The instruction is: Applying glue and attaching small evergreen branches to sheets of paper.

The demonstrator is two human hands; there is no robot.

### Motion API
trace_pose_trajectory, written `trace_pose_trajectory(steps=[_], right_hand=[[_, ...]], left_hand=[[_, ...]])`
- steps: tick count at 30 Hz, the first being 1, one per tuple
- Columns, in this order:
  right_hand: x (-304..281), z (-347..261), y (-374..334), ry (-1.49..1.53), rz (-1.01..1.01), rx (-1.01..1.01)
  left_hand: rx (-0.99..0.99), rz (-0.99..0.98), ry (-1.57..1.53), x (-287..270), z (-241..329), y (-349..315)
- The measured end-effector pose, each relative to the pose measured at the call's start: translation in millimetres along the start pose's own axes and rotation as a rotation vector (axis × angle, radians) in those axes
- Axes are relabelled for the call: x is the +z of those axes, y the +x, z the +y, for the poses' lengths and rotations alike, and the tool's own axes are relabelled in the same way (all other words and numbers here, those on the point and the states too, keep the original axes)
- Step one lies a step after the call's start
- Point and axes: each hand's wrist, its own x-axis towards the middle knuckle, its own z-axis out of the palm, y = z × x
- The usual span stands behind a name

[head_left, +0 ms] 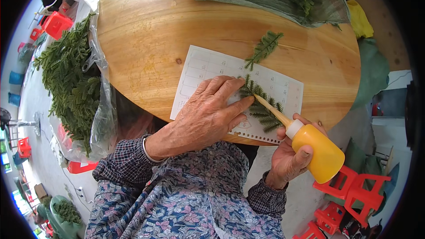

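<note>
Wood table point(133, 40) here: your half-curled left hand point(208, 108) is nearer, touching 1 green sprig point(264, 116) (can't tell if pinching), long axis slanting toward your right hand point(287, 159), wrapped round a yellow bottle point(319, 152).

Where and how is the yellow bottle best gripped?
The yellow bottle is probably best held around its broad, rounded body from the near side, as the right hand holds it: the thin nozzle tilts away leftward, toward the sprig the left hand touches.
</note>
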Motion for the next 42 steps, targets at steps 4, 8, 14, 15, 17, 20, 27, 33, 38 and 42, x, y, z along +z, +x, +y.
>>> trace_pose_trajectory(steps=[4, 8, 14, 15, 17, 20, 27, 33, 38, 42], right_hand=[[-2.5, -2.8, -1.4, -0.006, 0.004, -0.002], [-4.0, -2.7, -3.5, -0.017, 0.017, -0.007], [-8.9, -1.2, -5.7, -0.046, 0.046, -0.040], [-10.9, -2.4, -5.6, -0.048, 0.048, -0.044], [-13.3, -5.4, -5.5, -0.051, 0.053, -0.048], [-15.2, -10.6, -6.0, -0.052, 0.019, -0.024], [-21.1, -15.1, -7.4, -0.070, 0.006, -0.017], [-23.7, -16.9, -8.0, -0.066, 0.006, -0.008], [-28.5, -13.8, -9.1, -0.063, 0.006, -0.014], [-25.3, -12.7, -10.0, -0.022, 0.062, -0.035]], left_hand=[[0.003, 0.000, 0.007, 0.6, -0.8, -1.1], [0.006, 0.003, 0.009, 1.3, -2.3, -2.9], [-0.006, 0.001, -0.004, 0.0, -1.7, -4.0], [-0.006, 0.001, -0.005, -0.4, -0.9, -3.6], [-0.005, -0.001, -0.007, -1.3, 0.5, -2.7], [-0.013, -0.004, -0.006, -3.1, 2.2, -1.9], [-0.011, -0.009, -0.012, -4.6, 3.1, -1.7], [-0.012, 0.012, -0.013, -4.4, 3.6, -1.6], [-0.003, 0.015, -0.004, -4.0, 3.6, -1.7], [-0.013, 0.004, 0.001, -4.1, 4.4, -1.6]])
